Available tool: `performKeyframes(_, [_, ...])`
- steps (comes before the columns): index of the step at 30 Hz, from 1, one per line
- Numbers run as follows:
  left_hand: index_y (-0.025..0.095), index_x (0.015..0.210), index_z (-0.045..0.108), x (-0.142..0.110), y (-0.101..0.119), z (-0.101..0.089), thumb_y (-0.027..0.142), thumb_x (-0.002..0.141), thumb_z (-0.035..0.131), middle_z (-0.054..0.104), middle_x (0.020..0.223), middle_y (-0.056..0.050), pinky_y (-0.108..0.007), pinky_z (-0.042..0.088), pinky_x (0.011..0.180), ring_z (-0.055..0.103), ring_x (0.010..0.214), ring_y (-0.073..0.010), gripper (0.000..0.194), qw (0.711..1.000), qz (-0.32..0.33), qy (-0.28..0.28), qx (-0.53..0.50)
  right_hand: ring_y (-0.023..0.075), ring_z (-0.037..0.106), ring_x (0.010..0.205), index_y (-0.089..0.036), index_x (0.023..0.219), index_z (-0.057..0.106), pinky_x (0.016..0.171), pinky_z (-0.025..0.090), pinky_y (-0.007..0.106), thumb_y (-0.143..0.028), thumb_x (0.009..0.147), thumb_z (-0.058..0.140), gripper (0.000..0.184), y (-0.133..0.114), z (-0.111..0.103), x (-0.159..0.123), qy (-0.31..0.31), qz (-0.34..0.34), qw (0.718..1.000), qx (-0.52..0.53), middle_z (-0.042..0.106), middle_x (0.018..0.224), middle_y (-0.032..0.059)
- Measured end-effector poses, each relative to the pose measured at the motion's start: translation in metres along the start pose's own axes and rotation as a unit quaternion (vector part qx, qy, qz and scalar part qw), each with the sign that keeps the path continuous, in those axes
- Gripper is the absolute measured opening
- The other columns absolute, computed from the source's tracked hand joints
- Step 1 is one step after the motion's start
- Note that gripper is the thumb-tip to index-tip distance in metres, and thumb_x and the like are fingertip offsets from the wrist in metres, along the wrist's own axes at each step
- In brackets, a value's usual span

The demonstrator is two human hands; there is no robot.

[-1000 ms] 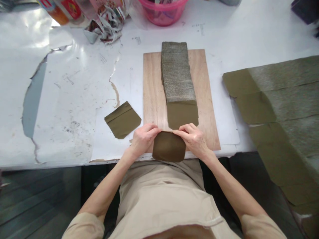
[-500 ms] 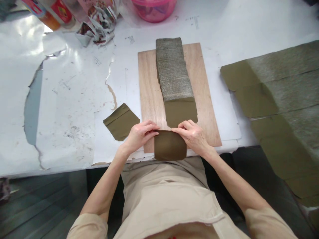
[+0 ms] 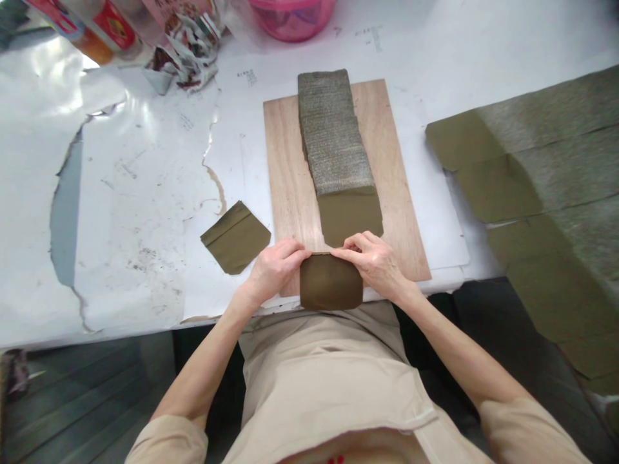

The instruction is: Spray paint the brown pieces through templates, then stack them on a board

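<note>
An olive-green fabric piece [image 3: 331,283] with cut lower corners lies at the table's front edge, its upper edge showing a narrow fold. My left hand [image 3: 280,263] pinches that edge at its left end. At the right end, my right hand [image 3: 370,258] grips the same edge between thumb and fingers. Just beyond my hands, a long fanned stack of fabric pieces [image 3: 338,142] rests on a wooden board [image 3: 285,167]. Left of the board lies a single fabric piece with a folded band [image 3: 236,238].
Overlapping rows of olive fabric [image 3: 512,187] cover the right side, hanging past the table edge. A pink bowl [image 3: 293,19], crumpled wrappers [image 3: 191,58] and bottles [image 3: 109,29] stand at the back. The white table covering [image 3: 140,212] is torn on the left.
My left fingers have shifted slightly inward along the fabric's upper edge, where a narrow fold now shows. The view has moved a little; my right hand keeps its hold.
</note>
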State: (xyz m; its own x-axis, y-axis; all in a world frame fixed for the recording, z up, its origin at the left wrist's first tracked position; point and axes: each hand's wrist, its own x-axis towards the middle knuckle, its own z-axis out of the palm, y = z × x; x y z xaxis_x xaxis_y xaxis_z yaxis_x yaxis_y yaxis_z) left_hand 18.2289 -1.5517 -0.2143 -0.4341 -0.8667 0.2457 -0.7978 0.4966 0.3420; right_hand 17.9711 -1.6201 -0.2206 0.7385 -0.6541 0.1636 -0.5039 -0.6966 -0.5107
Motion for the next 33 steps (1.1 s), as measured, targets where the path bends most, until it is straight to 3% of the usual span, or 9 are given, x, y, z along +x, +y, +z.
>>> performKeyframes(15, [0.015,0.11,0.063,-0.0027,0.0039,0.0024,0.009,0.096,0.044,0.066,0.097,-0.009,-0.028,0.053,0.074,0.061,0.089,-0.018,0.024,0.999,0.012,0.002,0.044,0.0178,0.049,0.085,-0.029,0.118,0.069,0.073,0.041,0.03,-0.018,0.099,0.046,0.031,-0.0018,0.0007,0.0,-0.002,-0.016,0.999,-0.036,0.061,0.095,0.0057])
performKeyframes(33, [0.012,0.109,0.062,-0.0009,0.0074,0.0008,0.008,0.094,0.046,0.066,0.096,-0.011,-0.029,0.052,0.071,0.06,0.087,-0.0191,0.022,0.992,0.044,-0.01,0.121,0.0164,0.047,0.081,-0.03,0.116,0.069,0.07,0.032,0.03,-0.017,0.098,0.051,0.029,-0.0022,0.0056,0.0028,0.049,-0.058,0.992,-0.105,0.061,0.088,0.0038])
